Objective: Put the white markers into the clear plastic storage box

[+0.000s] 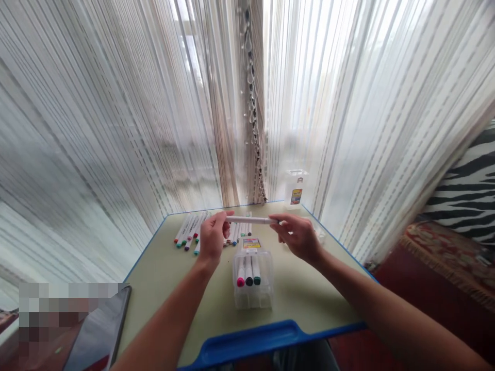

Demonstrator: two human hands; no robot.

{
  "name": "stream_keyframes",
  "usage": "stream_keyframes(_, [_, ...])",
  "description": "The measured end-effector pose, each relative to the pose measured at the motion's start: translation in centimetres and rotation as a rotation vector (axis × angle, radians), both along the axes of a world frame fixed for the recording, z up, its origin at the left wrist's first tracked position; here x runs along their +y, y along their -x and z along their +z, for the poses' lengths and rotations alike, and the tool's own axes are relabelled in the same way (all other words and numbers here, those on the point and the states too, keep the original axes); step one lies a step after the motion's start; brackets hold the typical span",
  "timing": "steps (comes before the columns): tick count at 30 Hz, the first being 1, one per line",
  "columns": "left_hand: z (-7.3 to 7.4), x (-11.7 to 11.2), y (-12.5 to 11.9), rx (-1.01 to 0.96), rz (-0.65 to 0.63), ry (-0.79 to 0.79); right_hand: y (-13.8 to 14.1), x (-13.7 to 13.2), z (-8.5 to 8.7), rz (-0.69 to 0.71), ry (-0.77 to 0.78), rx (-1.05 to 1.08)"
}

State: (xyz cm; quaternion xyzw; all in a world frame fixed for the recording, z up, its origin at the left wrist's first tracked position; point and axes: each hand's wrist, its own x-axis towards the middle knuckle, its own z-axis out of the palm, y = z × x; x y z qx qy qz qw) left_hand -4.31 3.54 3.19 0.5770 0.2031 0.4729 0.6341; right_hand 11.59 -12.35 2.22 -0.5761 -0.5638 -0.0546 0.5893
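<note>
My left hand point(212, 236) and my right hand point(297, 236) hold a white marker point(251, 220) level between them, one end pinched in each hand's fingers, above the small green table point(170, 278). Right below the marker stands a clear plastic marker case point(253, 281) with three markers inside, their pink, black and green caps toward me. A row of several loose white markers point(189, 232) with coloured caps lies on the table behind my left hand.
A clear plastic lid or box point(296, 189) with a label stands at the table's far right corner against the sheer curtains. A dark phone point(101, 330) lies at the left. The table's blue rim point(255, 340) is near me. A zebra-striped cushion point(469, 190) is at the right.
</note>
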Motion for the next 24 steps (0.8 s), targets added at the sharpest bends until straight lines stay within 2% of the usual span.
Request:
stream_keyframes(8, [0.8, -1.1, 0.6, -0.052, 0.014, -0.144, 0.9, -0.7, -0.3, 0.037, 0.046, 0.324])
stream_keyframes(16, [0.7, -1.5, 0.5, 0.008, -0.023, -0.21, 0.5, 0.6, -1.6, 0.091, 0.105, 0.477])
stream_keyframes(24, [0.3, -1.1, 0.3, 0.088, -0.002, -0.289, 0.3, 0.1, -1.1, 0.208, 0.157, 0.557])
